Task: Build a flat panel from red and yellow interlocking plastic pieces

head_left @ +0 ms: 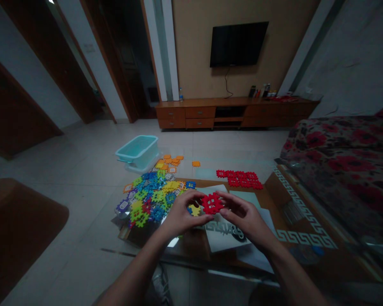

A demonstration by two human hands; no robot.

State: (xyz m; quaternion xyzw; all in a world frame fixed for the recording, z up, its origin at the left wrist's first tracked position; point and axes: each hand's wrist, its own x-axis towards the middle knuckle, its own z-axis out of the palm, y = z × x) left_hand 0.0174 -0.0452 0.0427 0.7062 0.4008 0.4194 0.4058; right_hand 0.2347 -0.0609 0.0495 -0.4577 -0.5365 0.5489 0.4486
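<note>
Between my two hands is a red interlocking building tile (212,203) with notched edges and a window-like cut-out, raised above the glass table. My left hand (185,211) pinches its left edge with thumb and fingers. On the other side, my right hand (242,212) grips the right edge the same way. Beyond my right hand, several red tiles (241,179) lie joined in a flat panel. Left of my left hand spreads a heap of mixed tiles (153,193) in blue, green, yellow, purple and red. A yellow tile (195,210) shows just behind my left fingers.
A turquoise plastic bin (138,151) stands at the table's far left. Orange tiles (172,160) lie behind the heap, one lone orange tile (196,163) apart. Papers show at the glass table (191,250) below my hands. A flowered sofa (341,140) is at right, a brown seat (25,221) at left.
</note>
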